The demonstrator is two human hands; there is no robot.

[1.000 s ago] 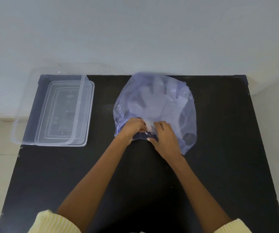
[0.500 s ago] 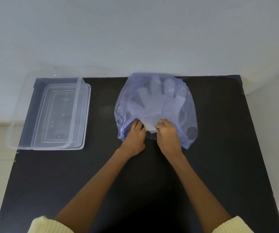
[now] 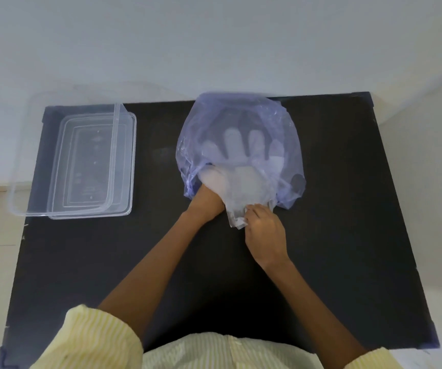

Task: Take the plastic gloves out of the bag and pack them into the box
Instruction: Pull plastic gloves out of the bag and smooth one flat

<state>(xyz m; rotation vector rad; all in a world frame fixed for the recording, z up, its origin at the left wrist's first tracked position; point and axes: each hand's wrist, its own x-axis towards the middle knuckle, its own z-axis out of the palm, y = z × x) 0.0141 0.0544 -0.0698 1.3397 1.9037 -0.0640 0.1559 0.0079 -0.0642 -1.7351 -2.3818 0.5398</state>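
Note:
A translucent blue bag lies at the back middle of the black table. Clear plastic gloves show through it, their cuff end sticking out of the bag's mouth. My right hand pinches that cuff end just outside the opening. My left hand rests at the bag's mouth, its fingers tucked under the plastic and partly hidden, holding the bag. The clear box sits at the back left.
The box's clear lid lies under or beside it, overhanging the table's left edge. A white wall runs behind the table. Bare black tabletop lies to the right of the bag and in front of the box.
My right hand has drawn back toward me, pulling the gloves partway out of the bag. My left hand stays at the bag's mouth.

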